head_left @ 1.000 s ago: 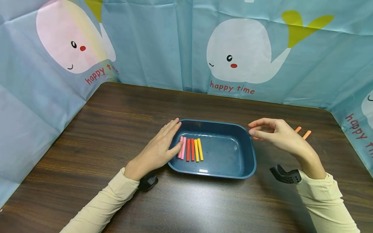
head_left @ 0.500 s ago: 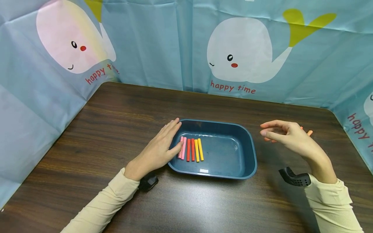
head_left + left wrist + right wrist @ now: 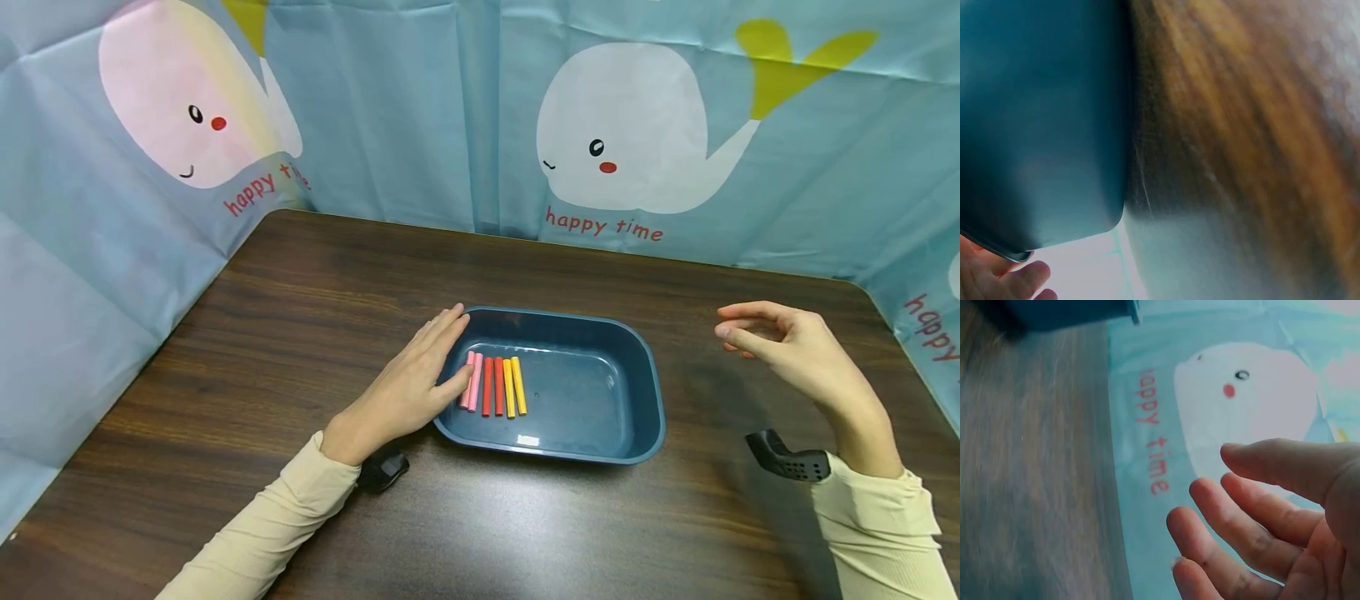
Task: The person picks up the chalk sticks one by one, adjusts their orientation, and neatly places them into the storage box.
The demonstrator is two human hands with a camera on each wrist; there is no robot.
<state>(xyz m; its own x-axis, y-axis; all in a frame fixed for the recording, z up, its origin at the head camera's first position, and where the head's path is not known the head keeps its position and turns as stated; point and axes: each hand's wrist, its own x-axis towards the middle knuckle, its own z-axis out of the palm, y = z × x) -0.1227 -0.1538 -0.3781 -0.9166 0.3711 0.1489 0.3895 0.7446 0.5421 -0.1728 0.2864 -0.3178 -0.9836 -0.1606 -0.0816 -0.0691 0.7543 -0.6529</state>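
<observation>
My left hand rests on the left rim of a dark blue plastic tray, fingers fairly straight along the edge and thumb over the inside. In the left wrist view, some fingertips show beside the tray's rim. On the tray floor, near that thumb, lie thin chalk-like sticks in pairs: pink, red and yellow. Right of the tray, my right hand hangs above the table, fingers loosely bent and apart from the thumb. The right wrist view shows nothing between its fingers.
The dark wood table ends at a light blue curtain with printed whales at the back and sides. A black wrist device sits by the right cuff, another by the left.
My right hand has moved rightward, away from the tray's right rim. The orange sticks seen behind it earlier are now out of sight. My left hand and the sticks in the tray stay put.
</observation>
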